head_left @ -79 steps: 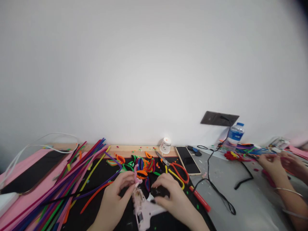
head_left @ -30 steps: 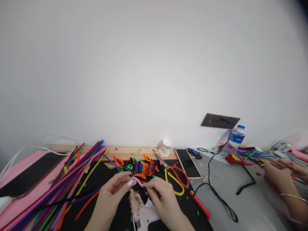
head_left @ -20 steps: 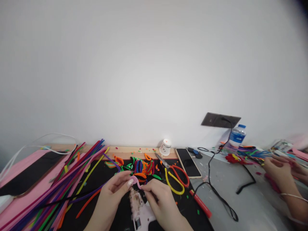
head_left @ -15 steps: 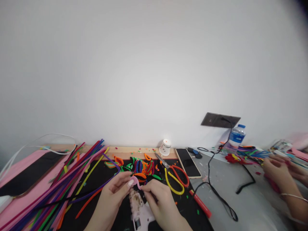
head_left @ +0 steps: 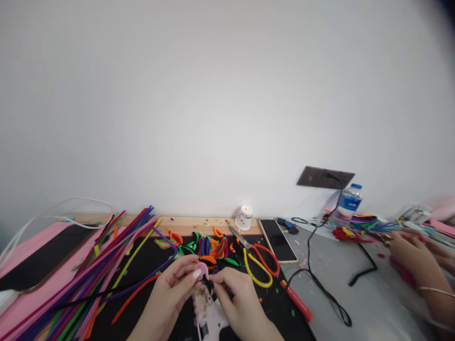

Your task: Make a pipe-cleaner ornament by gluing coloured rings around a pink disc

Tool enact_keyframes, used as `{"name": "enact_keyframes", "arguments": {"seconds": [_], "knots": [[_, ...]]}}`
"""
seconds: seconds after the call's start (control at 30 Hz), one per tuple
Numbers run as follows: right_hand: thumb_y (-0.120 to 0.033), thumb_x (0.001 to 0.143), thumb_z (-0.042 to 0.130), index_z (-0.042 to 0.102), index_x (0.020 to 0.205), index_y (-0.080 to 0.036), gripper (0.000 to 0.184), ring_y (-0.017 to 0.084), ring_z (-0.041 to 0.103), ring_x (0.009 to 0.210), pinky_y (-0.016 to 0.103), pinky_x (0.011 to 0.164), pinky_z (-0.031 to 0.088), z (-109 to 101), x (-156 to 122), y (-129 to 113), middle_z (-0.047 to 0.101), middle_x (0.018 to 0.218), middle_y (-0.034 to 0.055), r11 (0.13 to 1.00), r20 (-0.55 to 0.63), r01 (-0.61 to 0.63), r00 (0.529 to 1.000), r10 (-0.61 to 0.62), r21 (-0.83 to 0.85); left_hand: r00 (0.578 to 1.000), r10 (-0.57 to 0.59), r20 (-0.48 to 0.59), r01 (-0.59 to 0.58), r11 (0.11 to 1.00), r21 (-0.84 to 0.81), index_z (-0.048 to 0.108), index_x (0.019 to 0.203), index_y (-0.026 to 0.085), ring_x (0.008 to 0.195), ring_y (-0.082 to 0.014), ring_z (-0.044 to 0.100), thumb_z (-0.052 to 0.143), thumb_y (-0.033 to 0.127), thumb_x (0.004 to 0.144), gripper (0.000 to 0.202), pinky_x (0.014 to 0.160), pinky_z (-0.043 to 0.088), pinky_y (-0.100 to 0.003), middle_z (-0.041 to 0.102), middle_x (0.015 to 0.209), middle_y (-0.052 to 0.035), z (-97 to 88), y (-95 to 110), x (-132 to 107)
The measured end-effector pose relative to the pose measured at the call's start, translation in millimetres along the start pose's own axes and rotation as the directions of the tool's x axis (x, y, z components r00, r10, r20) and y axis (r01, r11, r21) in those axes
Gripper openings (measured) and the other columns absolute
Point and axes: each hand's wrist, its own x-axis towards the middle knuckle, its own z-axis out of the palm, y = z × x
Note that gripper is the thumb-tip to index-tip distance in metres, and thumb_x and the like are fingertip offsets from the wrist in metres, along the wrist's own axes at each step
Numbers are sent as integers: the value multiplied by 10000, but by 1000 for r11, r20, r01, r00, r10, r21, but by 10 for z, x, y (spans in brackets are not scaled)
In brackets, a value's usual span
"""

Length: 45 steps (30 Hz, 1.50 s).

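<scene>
Between my two hands is a short pink pipe cleaner [head_left: 202, 268], bent into a curve. My left hand [head_left: 175, 285] pinches one end of it between thumb and fingers. The other end is held in the fingertips of my right hand [head_left: 237, 296]. Just below lies a white glue gun [head_left: 209, 318] with a brown-stained nozzle end, partly covered by my right hand. Beyond my fingers sits a heap of bent pipe-cleaner pieces [head_left: 209, 246] in orange, green, blue and red on a black mat [head_left: 142, 284].
Long pipe cleaners [head_left: 88, 270] spread across the left. Scissors [head_left: 263, 265] with red and yellow handles, a phone [head_left: 278, 240], a white cup [head_left: 243, 218] and a red stick [head_left: 296, 301] lie rightward. A black cable [head_left: 313, 265], bottle [head_left: 349, 204] and another person's hands [head_left: 412, 251] are farther right.
The pink pipe cleaner is now curled into a rounder arch, and my fingers have shifted slightly on it. The other objects near me stay put.
</scene>
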Motion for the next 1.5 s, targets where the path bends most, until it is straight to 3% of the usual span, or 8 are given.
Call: {"name": "enact_keyframes", "arguments": {"seconds": [0.37,0.83,1.17,1.5], "knots": [[-82,830,510,660,786,-169,179,135,588,595,194,574,430,25,-23,17,644,673,22,1000,-4,-28,1000,28,3,1000,11,-12,-11,999,38,712,874,174,687,-169,691,877,256,529,391,652,544,-240,742,698,-13,30,-40,-36],[-86,799,505,660,720,-161,190,126,539,541,199,522,386,28,5,-4,611,613,10,998,-19,-70,997,70,6,998,67,-21,-63,988,141,685,883,179,728,-214,698,863,306,526,419,643,539,-273,749,719,-35,50,-44,-34],[-68,792,504,669,739,-171,202,132,565,556,199,533,402,20,0,10,631,629,12,997,-21,-78,997,78,8,996,91,10,-91,976,199,673,899,170,744,-231,707,854,298,548,415,650,536,-290,763,752,-61,-12,-71,17],[-43,796,523,692,774,-172,214,140,599,593,197,582,445,2,6,14,663,666,21,998,-15,-56,998,56,12,981,171,93,-191,937,292,680,890,187,727,-222,697,830,288,589,352,714,526,-301,760,713,-47,-59,-65,76]]}}
